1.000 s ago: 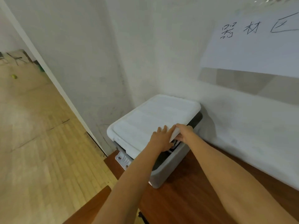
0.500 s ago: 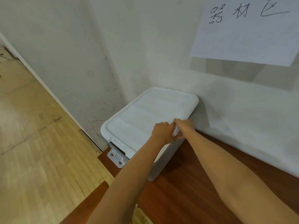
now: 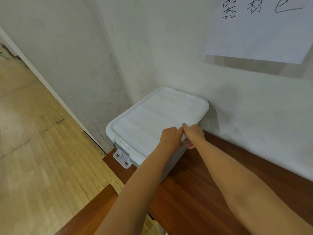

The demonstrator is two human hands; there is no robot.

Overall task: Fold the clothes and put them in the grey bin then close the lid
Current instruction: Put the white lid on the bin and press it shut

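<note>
Left hand (image 3: 171, 136) rests with curled fingers on the near rim of the white lid (image 3: 157, 114); whether it hooks the rim cannot be told. Right hand (image 3: 194, 134), touching it, pinches the same rim, thumb on top. The lid lies on the grey bin (image 3: 176, 156) at the counter's (image 3: 194, 192) far left corner, against the wall (image 3: 169, 56). A latch (image 3: 122, 158) hangs loose at its left end. The left forearm hides part of the bin's side. A handwritten paper sheet (image 3: 257, 31) hangs above; wooden floor (image 3: 33, 150) lies left.
</note>
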